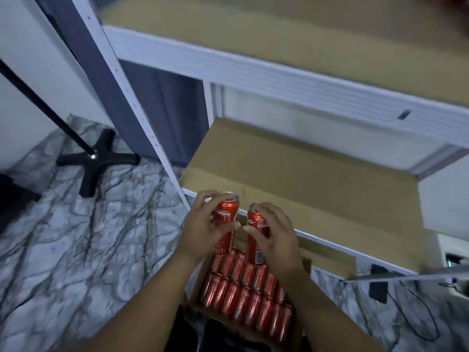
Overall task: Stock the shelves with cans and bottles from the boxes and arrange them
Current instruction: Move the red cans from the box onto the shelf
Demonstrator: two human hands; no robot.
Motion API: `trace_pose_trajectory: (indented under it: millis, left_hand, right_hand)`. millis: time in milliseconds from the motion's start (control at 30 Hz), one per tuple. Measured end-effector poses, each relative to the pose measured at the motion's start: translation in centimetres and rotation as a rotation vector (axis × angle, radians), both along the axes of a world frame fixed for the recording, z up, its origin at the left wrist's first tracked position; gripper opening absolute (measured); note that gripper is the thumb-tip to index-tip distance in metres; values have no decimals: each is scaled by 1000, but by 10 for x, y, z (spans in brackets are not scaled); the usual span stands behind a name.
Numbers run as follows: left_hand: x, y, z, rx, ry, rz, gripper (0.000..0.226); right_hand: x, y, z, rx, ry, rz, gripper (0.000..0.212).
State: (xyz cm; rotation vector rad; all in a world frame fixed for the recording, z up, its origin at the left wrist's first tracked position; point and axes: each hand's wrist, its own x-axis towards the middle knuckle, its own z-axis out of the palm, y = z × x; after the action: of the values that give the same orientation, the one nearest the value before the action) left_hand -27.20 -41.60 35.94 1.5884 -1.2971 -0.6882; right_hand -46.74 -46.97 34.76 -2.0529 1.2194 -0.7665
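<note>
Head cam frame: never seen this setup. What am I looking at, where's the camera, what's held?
There is no robot here. One wide-angle camera sits on a person's head and looks forward and down at two bare hands. The left hand grips one red can; the right hand grips a second red can. Below them an open cardboard box on the marbled floor holds rows of the same cans. Ahead stands a white shelf unit whose boards are lined with cardboard; the visible shelf parts hold no cans yet. At left is a black stand.
</note>
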Motion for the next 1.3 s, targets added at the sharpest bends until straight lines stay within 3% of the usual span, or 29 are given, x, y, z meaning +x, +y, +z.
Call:
trace_pose_trajectory:
  millis: [300, 467, 667, 867, 1300]
  left_hand:
    - [24, -20, 197, -248, -101, 55, 60]
    - [27, -35, 264, -402, -189, 64, 60]
    - [29, -60, 327, -512, -189, 80, 60]
    - [34, -97, 358, -570, -246, 79, 61]
    - [39, -147, 336, -554, -247, 117, 62]
  right_hand:
    - [31, -36, 181, -365, -225, 61, 43]
    - [46, -48, 253, -535, -313, 62, 40]
    - [56, -71, 325, -574, -375, 36, 39]
    - [64, -105, 360, -656, -406, -5, 34]
    - [79, -154, 352, -623, -307, -93, 32]
